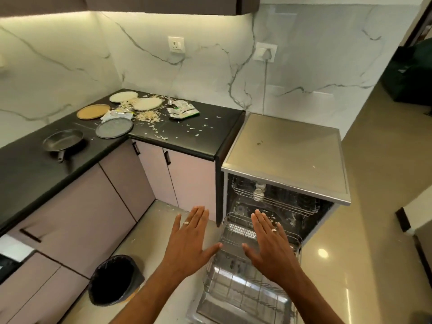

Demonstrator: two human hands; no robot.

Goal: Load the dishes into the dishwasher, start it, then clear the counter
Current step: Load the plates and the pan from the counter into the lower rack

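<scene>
The dishwasher (287,157) stands open at the right, its door down and the lower wire rack (243,286) pulled out with nothing in it. My left hand (189,244) and my right hand (271,246) hover flat, fingers straight, above the rack's front, holding nothing. On the black counter (198,139) lie a tan plate (93,111), a grey plate (114,129), two white plates (123,97) (147,104) and a black frying pan (62,140). Crumbs and foil wrappers (182,109) are scattered among them.
A black-lined waste bin (114,279) stands on the floor at the lower left. Pink cabinet doors run under the L-shaped counter. A plug and cord (265,53) hang on the marble wall behind the dishwasher. Beige floor extends to the right.
</scene>
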